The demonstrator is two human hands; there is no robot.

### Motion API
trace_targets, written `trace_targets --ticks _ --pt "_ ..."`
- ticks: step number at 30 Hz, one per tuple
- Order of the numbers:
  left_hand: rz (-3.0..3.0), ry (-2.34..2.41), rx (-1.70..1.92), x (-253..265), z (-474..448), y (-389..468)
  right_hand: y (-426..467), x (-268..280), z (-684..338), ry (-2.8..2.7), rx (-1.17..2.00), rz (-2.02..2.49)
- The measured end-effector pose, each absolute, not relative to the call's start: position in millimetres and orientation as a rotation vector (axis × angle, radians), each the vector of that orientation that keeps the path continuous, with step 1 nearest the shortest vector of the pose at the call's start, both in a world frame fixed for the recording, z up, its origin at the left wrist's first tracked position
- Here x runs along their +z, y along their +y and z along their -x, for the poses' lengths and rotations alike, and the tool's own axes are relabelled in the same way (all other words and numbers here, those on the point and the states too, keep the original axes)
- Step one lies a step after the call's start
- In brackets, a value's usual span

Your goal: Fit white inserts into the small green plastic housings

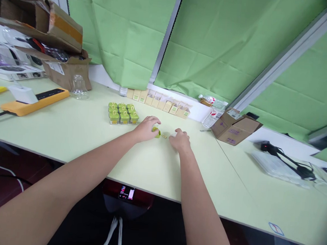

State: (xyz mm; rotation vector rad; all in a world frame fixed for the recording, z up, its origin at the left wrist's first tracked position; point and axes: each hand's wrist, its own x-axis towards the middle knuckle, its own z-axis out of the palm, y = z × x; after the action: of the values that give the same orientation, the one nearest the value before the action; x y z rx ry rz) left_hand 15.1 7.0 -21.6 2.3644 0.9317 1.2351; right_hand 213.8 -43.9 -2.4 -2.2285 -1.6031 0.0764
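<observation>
A small green piece (158, 133) is lying at the fingertips of the left hand (148, 129), over the pale table (150, 162). The left thumb and fingers are curving around it with a gap showing between them; whether they are pinching it cannot be told. A small yellowish piece (164, 136) is lying on the tabletop between the two hands. The right hand (180, 140) is bending its fingers just beside that piece; its grip is not showing clearly, and what it may be holding cannot be told. Green-lidded containers (122, 113) are standing in a tight block near the left hand. Farther back, small cardboard boxes (160, 102) are forming a row along the wall. A larger carton (233, 128) is resting toward the right; an orange power strip (47, 97) is lying toward the left.
</observation>
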Motion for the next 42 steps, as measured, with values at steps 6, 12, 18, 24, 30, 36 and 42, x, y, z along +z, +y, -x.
trace_targets --ticks 6,12,18,24,30,36,42 --pt "-2.657 0.992 1.037 -18 -13 0 -41 -11 -204 -1.880 0.040 2.049" --pt "-2.792 0.983 0.890 -16 -13 -5 -39 -12 -199 -1.872 -0.034 1.910" --pt "-2.684 0.861 1.124 -5 -16 -11 -42 -2 -196 -1.690 -0.058 1.533" --pt "-2.550 0.767 1.213 1 -16 -17 -42 4 -189 -1.489 0.151 1.398" --pt "-2.456 0.825 1.336 -1 -19 -14 -46 10 -181 -1.426 0.145 1.261" --pt "-2.535 0.696 1.423 -2 -20 -9 -50 12 -177 -1.555 0.005 1.316" --pt "-2.477 0.729 1.475 -4 -22 -9 -53 14 -174 -1.563 -0.054 1.389"
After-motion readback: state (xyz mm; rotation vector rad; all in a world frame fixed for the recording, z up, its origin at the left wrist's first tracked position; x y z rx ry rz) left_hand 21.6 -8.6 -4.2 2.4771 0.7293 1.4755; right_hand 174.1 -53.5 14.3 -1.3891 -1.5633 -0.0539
